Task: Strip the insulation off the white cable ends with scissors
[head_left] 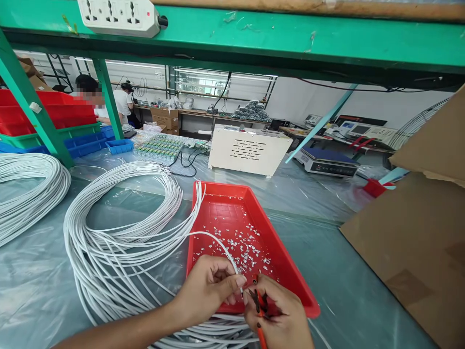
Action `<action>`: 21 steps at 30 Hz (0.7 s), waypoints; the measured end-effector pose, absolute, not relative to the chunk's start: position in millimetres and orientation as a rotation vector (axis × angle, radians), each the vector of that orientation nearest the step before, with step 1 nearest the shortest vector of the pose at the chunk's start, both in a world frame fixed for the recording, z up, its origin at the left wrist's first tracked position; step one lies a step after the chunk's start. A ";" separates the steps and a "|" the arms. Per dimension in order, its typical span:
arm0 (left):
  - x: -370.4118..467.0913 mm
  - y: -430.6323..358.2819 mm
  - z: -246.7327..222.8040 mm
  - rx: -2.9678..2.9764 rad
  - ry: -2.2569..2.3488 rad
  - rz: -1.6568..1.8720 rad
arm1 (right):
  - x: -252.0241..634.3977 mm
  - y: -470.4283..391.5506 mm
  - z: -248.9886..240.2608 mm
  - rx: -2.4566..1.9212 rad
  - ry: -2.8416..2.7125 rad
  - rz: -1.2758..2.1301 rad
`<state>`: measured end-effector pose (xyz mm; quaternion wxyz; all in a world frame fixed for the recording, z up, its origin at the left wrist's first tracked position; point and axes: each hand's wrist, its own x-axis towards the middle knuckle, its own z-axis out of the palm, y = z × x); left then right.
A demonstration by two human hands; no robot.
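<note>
Between the thumb and fingers of my left hand (pixel 209 288) is the end of a white cable (pixel 228 253). My right hand (pixel 279 310) is wrapped round small pliers with orange-red handles (pixel 260 303); their dark jaws are close to the cable's tip. Whether the jaws touch the cable I cannot tell. Both hands are above the near part of a red tray (pixel 286 257), where many small silvery scraps (pixel 247 249) lie scattered. The cable runs back to a big loose coil of white cables (pixel 119 232) on the left, and some of its ends rest over the tray's left rim.
Another white cable coil (pixel 32 194) lies at far left. A cream metal box (pixel 249 152), a scale (pixel 327 162) and a panel of circuit boards (pixel 160 147) stand behind. Cardboard (pixel 410 252) leans at right. A green shelf beam (pixel 272 36) crosses overhead. Two people sit in the background.
</note>
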<state>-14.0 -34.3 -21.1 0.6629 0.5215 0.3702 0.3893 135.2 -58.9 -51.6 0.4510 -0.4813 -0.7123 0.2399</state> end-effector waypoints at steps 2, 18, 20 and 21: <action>-14.7 -34.1 -19.0 1.201 0.837 0.870 | 134.3 -59.0 -50.8 -1.185 -1.705 0.620; -19.3 -27.3 -14.1 1.017 0.769 0.829 | 155.5 -47.0 -43.6 -1.360 -1.768 0.223; -17.5 -27.7 -15.2 0.959 0.760 0.828 | 157.7 -47.1 -39.8 -1.419 -1.776 0.158; -16.6 -28.1 -16.1 0.934 0.758 0.829 | 157.6 -47.9 -38.0 -1.424 -1.766 0.168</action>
